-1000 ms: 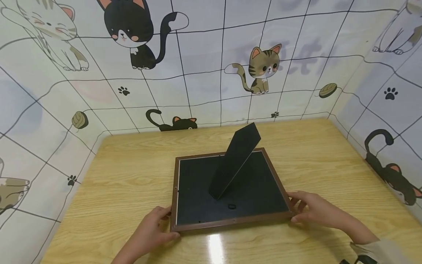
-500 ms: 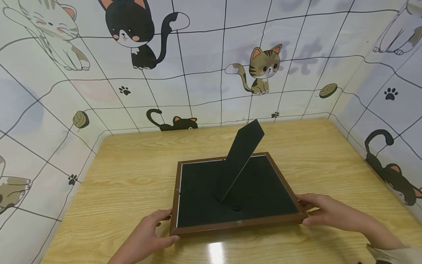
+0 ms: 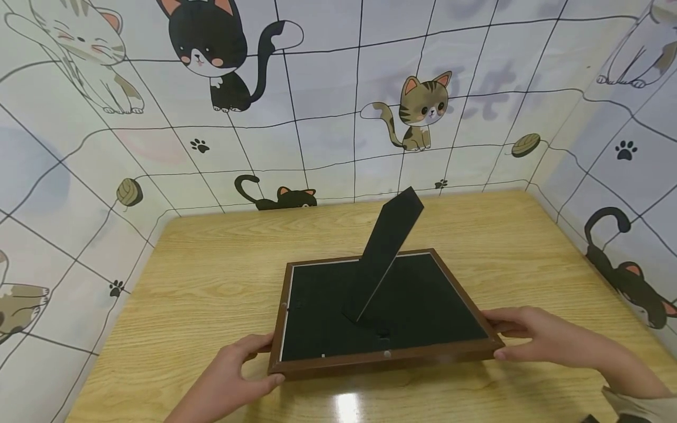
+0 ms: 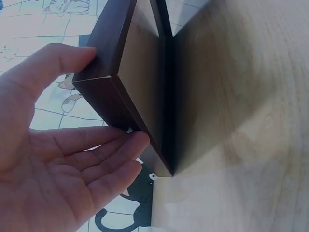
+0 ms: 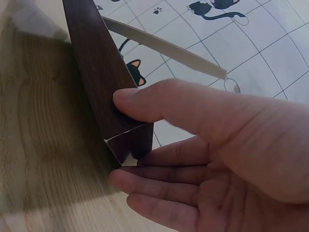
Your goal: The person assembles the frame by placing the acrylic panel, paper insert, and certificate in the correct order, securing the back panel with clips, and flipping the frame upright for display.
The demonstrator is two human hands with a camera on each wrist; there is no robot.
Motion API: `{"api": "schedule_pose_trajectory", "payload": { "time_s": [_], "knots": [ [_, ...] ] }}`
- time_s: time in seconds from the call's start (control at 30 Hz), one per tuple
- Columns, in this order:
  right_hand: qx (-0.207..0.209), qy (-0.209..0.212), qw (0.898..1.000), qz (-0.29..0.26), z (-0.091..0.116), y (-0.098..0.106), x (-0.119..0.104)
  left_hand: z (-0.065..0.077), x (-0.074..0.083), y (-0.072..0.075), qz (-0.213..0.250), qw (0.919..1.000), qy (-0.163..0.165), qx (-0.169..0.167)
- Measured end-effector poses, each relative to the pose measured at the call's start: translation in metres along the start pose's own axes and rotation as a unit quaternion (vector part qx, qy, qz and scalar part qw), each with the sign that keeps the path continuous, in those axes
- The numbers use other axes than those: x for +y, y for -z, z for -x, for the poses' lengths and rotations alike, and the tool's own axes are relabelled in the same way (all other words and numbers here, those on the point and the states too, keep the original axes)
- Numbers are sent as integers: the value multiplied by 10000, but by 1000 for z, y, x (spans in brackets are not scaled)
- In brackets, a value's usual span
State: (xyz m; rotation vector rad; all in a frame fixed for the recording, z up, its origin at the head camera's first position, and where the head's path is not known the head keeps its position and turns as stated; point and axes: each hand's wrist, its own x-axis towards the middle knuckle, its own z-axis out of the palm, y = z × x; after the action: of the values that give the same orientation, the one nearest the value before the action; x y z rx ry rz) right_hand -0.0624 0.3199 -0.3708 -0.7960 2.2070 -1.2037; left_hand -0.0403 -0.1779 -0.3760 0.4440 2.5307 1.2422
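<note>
A brown wooden picture frame (image 3: 391,359) lies with its black backing board (image 3: 433,305) facing up over the table. From the backing an easel stand (image 3: 389,232) sticks up, folded out at a slant. My left hand (image 3: 224,376) grips the near left corner, thumb on the near side and fingers along the left side. At the near right corner my right hand (image 3: 555,341) holds the frame the same way. The left wrist view shows the frame's edge (image 4: 104,104) raised, with a shadowed gap between its underside and the table. The frame's front is mostly hidden.
The light wood table (image 3: 211,270) carries the frame near its middle. Behind it and at both sides rise white wall coverings (image 3: 328,141) with black grid lines and cartoon cats. A bright light reflection (image 3: 347,405) shows on the table at the front.
The frame has shifted to the right and slightly toward me, and its near side now appears more raised. My right hand has moved right with it; the left hand keeps its corner.
</note>
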Motion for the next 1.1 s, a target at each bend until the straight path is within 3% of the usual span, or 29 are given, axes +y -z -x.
{"api": "schedule_pose_trajectory", "payload": {
  "time_s": [0.3,0.53,0.77,1.1],
  "knots": [
    [219,-79,9997,88,0,4,-6,2,4,6,11,9991,-292,320],
    [500,-148,9986,116,1,8,-10,1,11,11,409,9977,76,534],
    [717,-193,9972,42,1,12,-15,-1,19,12,888,9914,196,937],
    [1063,-444,9933,24,-1,13,-27,-5,24,15,1123,9849,412,1248]
  ]
}}
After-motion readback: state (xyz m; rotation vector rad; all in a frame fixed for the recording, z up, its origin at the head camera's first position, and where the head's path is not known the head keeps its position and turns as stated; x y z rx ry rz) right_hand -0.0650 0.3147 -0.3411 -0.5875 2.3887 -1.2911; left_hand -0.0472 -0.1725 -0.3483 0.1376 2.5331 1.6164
